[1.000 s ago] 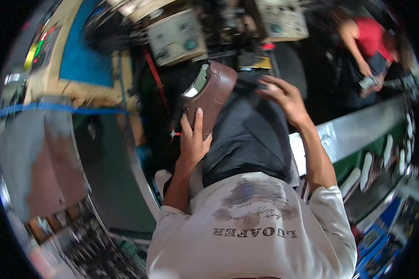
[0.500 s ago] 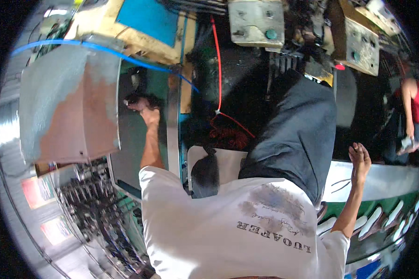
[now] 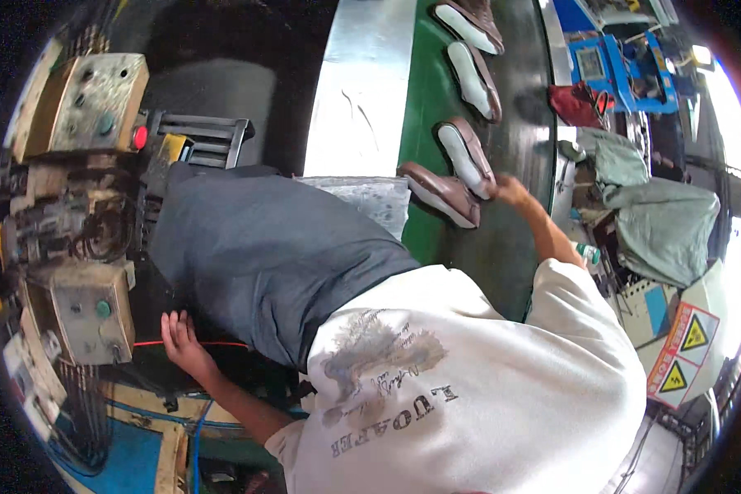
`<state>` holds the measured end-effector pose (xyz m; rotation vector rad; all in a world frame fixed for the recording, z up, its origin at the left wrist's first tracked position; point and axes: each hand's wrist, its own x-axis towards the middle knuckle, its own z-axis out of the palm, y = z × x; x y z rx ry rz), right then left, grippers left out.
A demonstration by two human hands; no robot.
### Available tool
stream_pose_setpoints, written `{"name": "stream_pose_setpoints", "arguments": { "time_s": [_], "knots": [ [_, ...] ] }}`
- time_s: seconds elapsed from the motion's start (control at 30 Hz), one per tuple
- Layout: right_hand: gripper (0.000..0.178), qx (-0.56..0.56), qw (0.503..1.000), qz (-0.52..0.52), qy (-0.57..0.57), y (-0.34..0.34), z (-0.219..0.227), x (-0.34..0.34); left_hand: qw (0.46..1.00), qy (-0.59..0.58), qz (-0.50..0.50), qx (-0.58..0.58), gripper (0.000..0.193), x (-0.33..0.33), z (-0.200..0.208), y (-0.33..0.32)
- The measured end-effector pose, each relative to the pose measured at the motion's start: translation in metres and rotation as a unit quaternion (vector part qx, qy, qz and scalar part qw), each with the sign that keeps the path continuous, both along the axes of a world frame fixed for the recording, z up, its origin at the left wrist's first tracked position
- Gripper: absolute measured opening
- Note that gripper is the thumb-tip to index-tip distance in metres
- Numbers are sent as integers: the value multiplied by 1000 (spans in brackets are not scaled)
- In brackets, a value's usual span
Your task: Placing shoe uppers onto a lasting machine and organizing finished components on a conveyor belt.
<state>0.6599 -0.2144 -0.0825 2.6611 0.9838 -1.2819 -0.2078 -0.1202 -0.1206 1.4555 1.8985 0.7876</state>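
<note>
At the end of a brown shoe with a white sole is my right hand, its fingers closed on the shoe's tip. This shoe lies on its side on a green and dark belt. A second brown shoe rests against it, nearer to me. My left hand hangs in the air on the left with its fingers apart and holds nothing. Close by is a worn metal control box with a green button.
Further shoes lie along the belt, beside a pale metal strip. Another control box with a red button stands far left. Covered machinery and a dark red bag are on the right.
My body has turned right toward the belt. The left hand has left a dark object beside the metal hood and is empty. My right hand, open before, has come to the shoe.
</note>
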Motion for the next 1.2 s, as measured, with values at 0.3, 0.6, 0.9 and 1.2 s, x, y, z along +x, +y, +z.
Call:
{"name": "stream_pose_setpoints", "arguments": {
  "time_s": [0.3,0.6,0.9,1.2],
  "knots": [
    [89,313,901,262,-149,5,-49,-151,973,-230,17,-10,47,128,58,114],
    [54,382,896,-152,166,130,11,-128,893,-365,-225,-136,56,283,85,139],
    [41,423,605,-327,590,176,74,-303,801,-594,-64,43,79,280,115,167],
    [93,306,804,349,371,187,87,-432,937,-338,5,91,67,178,131,102]
  ]
}}
